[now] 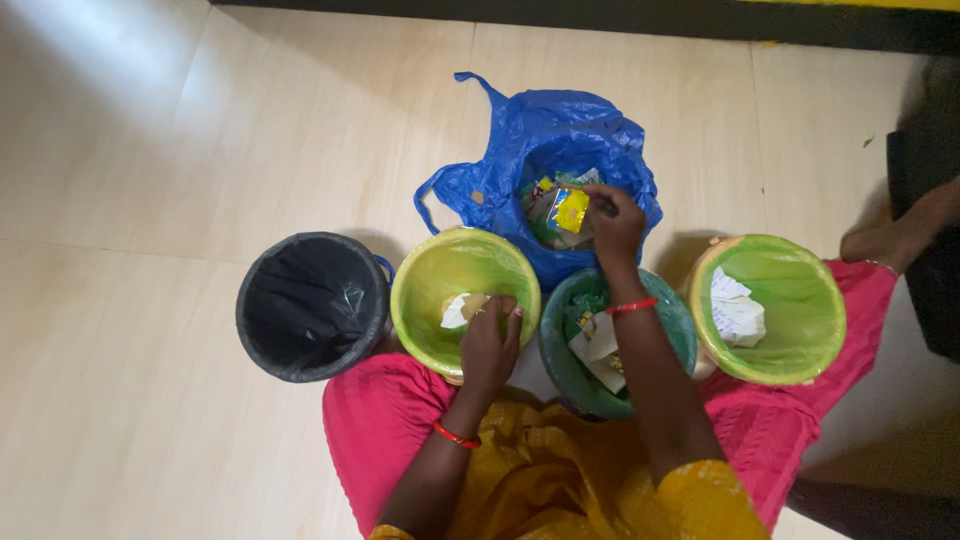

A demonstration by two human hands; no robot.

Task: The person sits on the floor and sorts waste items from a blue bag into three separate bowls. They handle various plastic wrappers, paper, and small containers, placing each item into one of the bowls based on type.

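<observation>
My left hand (490, 345) rests on the near rim of a light green bin (420, 270), fingers curled beside a crumpled white and brown paper scrap (462, 308) inside it. My right hand (612, 222) reaches over a dark green bin (680, 335) into an open blue plastic bag (540, 140) on the floor. Its fingers pinch a shiny yellow wrapper (570, 210) among mixed wrappers in the bag. Both wrists wear thin red bangles.
A black bin (312, 305) lined with a dark bag stands at the left. A bright green bin (790, 300) at the right holds crumpled white paper (736, 308). The dark green bin holds paper and wrappers. Pale floor tiles surround everything; a dark wall base runs along the top.
</observation>
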